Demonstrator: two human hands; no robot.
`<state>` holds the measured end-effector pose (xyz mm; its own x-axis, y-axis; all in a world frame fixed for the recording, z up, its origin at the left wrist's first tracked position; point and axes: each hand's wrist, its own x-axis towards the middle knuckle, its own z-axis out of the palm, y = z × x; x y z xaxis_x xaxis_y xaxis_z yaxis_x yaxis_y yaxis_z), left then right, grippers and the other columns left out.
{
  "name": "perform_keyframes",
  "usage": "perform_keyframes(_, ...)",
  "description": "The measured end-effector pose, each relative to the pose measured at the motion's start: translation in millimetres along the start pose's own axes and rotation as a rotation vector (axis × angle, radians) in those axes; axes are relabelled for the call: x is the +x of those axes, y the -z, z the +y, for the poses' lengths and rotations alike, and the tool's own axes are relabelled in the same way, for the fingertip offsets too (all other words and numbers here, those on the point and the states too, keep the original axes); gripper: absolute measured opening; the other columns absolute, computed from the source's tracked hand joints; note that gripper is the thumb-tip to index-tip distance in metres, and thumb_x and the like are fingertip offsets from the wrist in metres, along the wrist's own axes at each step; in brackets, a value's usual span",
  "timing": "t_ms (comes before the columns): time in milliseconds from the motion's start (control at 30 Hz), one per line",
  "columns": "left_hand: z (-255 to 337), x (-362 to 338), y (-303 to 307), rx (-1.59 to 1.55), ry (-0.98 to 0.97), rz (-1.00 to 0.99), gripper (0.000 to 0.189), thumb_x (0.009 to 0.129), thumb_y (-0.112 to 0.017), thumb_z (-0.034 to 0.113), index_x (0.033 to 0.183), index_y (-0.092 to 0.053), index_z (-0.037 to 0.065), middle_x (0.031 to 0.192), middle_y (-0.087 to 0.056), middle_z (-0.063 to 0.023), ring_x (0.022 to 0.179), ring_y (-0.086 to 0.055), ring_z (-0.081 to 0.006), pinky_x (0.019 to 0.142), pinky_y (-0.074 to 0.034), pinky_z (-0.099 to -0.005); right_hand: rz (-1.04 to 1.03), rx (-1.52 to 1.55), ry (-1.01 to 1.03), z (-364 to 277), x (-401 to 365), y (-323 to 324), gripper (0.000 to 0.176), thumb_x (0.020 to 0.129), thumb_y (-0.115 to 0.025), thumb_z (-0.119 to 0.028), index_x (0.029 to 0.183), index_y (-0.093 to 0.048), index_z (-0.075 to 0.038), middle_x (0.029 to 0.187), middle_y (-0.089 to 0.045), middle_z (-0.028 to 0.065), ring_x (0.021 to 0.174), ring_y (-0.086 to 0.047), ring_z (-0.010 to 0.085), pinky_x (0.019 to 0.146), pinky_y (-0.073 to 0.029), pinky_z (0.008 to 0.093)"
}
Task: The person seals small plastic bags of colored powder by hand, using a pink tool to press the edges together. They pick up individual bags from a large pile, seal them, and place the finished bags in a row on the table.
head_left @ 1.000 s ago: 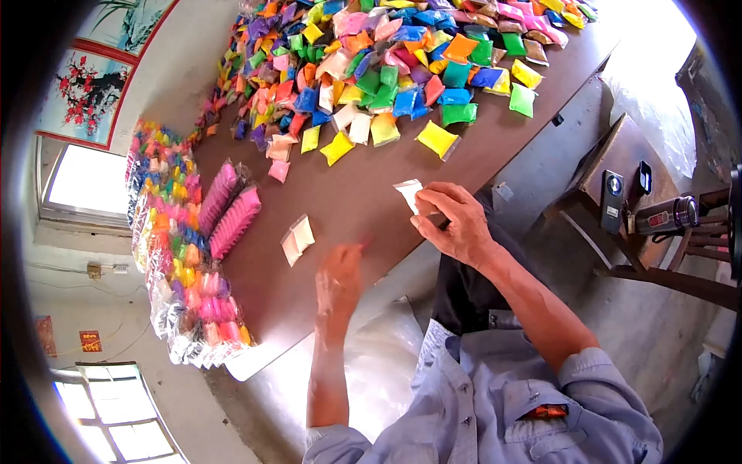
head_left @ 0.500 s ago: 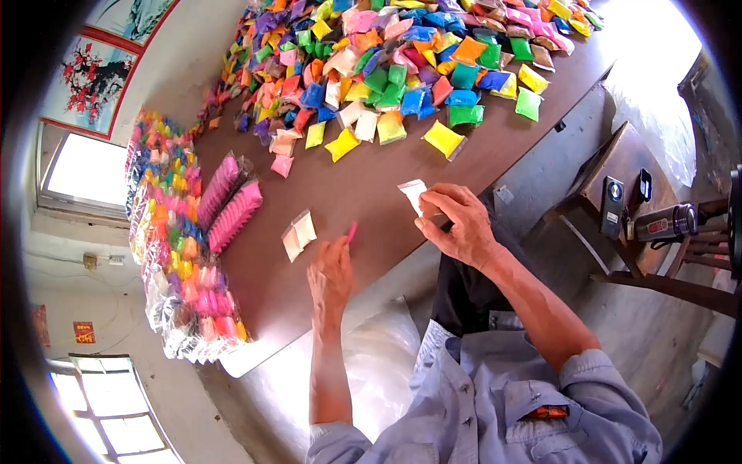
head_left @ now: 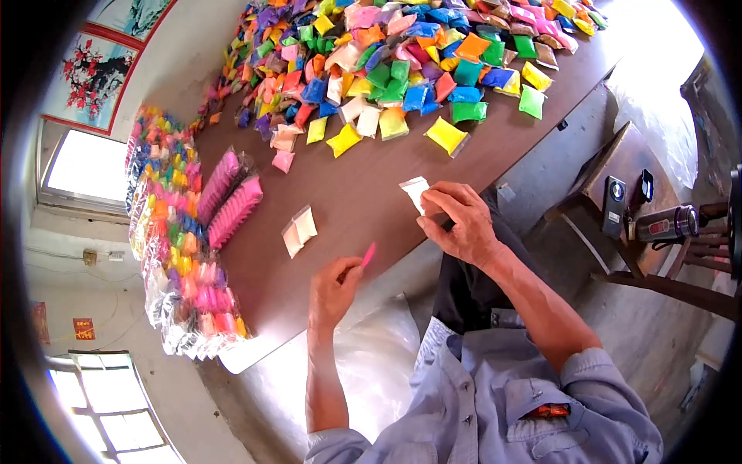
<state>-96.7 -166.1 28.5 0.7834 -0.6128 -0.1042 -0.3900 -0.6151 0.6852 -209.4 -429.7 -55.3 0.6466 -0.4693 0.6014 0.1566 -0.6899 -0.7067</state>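
My left hand [head_left: 332, 294] pinches a thin bright pink stick [head_left: 369, 254] that pokes out past the fingertips, over the table's near edge. My right hand [head_left: 464, 226] grips a small white packet [head_left: 415, 193] by its near side, between thumb and fingers. A pale peach-and-white packet pair [head_left: 300, 231] lies on the brown table [head_left: 348, 205], just beyond my left hand. Farther left are two long bags of stacked pink pieces [head_left: 235, 213]. A yellow packet [head_left: 446, 137] lies beyond my right hand.
A large heap of coloured packets [head_left: 390, 73] covers the table's far side. Bagged coloured packets [head_left: 185, 240] line its left end. To the right, a wooden stool [head_left: 641, 155] bears a phone-like device [head_left: 613, 207] and a dark flask [head_left: 666, 224].
My left hand has moved slightly down and turned, and the pink stick now points up to the right. My right hand stays nearly still with the white packet.
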Motion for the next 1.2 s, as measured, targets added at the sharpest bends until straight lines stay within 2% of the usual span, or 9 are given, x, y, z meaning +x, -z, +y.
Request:
perform_keyframes(200,-7,-8,-14,-0.045,0.100,0.132,0.015,0.097,-0.073,0.007,0.110,-0.078,0.001,0.090,-0.076,-0.0107,0.079,-0.070,-0.0158,0.071,-0.055,-0.0315,0.011,0.027,0.025,-1,-2,-2,0.040,0.082,-0.086,-0.014,0.119,-0.072,-0.009,0.121,-0.071,0.0105,0.109,-0.068,0.0332,0.095,-0.057,0.0421)
perform_keyframes(367,-4,-13,-22,0.099,-0.194,0.016,0.017,0.097,-0.073,0.006,0.112,-0.080,0.002,0.083,-0.075,-0.0094,0.071,-0.064,-0.0105,0.067,-0.052,-0.0281,-0.011,0.004,0.031,-2,-1,0,0.042,0.081,-0.087,-0.013,0.120,-0.071,-0.008,0.121,-0.071,0.0105,0.109,-0.069,0.0332,0.095,-0.057,0.0419)
perform_keyframes(500,7,-13,-11,0.075,-0.100,-0.034,0.017,0.097,-0.072,0.007,0.111,-0.080,0.002,0.083,-0.075,-0.0111,0.072,-0.066,-0.0123,0.069,-0.053,-0.0294,0.004,0.008,0.044,-2,-1,0,0.043,0.081,-0.087,-0.013,0.120,-0.071,-0.008,0.121,-0.071,0.0105,0.108,-0.069,0.0335,0.095,-0.057,0.0423)
perform_keyframes(700,0,3,-16,0.105,-0.066,0.120,0.017,0.096,-0.072,0.007,0.110,-0.080,0.002,0.091,-0.077,-0.0135,0.076,-0.071,-0.0183,0.072,-0.055,-0.0333,-0.009,0.003,0.045,-2,-1,-1,0.043,0.081,-0.086,-0.013,0.121,-0.071,-0.008,0.121,-0.071,0.0105,0.109,-0.068,0.0337,0.097,-0.056,0.0429)
perform_keyframes(767,-1,-3,-23,0.121,-0.144,0.056,0.016,0.096,-0.071,0.009,0.109,-0.079,0.004,0.095,-0.076,-0.0173,0.080,-0.073,-0.0323,0.072,-0.056,-0.0379,-0.012,0.006,0.047,0,-4,-1,0.042,0.082,-0.086,-0.014,0.121,-0.071,-0.008,0.121,-0.071,0.0107,0.109,-0.068,0.0337,0.097,-0.056,0.0430)
perform_keyframes(867,7,-14,-21,0.239,-0.248,-0.089,0.015,0.096,-0.073,0.007,0.108,-0.079,0.001,0.091,-0.077,-0.0137,0.077,-0.071,-0.0193,0.071,-0.055,-0.0327,-0.018,-0.022,0.047,-1,-4,-2,0.043,0.082,-0.086,-0.017,0.121,-0.071,-0.009,0.122,-0.071,0.0108,0.110,-0.068,0.0337,0.098,-0.056,0.0430)
perform_keyframes(1000,6,-17,-16,0.108,-0.079,0.039,0.013,0.097,-0.072,0.007,0.106,-0.078,0.000,0.089,-0.076,-0.0128,0.076,-0.071,-0.0172,0.070,-0.055,-0.0323,-0.035,-0.011,0.054,-2,-5,1,0.044,0.082,-0.087,-0.021,0.122,-0.071,-0.010,0.123,-0.070,0.0101,0.113,-0.067,0.0334,0.100,-0.055,0.0434)
perform_keyframes(1067,8,-13,-9,0.088,0.004,0.105,0.010,0.097,-0.072,0.008,0.105,-0.077,0.002,0.089,-0.074,-0.0146,0.078,-0.072,-0.0257,0.072,-0.056,-0.0357,-0.087,-0.004,0.052,-3,-4,2,0.048,0.081,-0.088,-0.021,0.124,-0.070,-0.012,0.128,-0.068,0.0091,0.118,-0.065,0.0331,0.103,-0.054,0.0440)
perform_keyframes(1200,6,-16,-12,0.013,-0.049,0.118,0.011,0.098,-0.071,0.006,0.106,-0.076,0.001,0.087,-0.074,-0.0123,0.075,-0.070,-0.0206,0.071,-0.055,-0.0336,-0.129,-0.040,0.048,-3,-6,2,0.052,0.080,-0.089,-0.020,0.127,-0.069,-0.013,0.132,-0.066,0.0086,0.121,-0.063,0.0327,0.106,-0.052,0.0447)
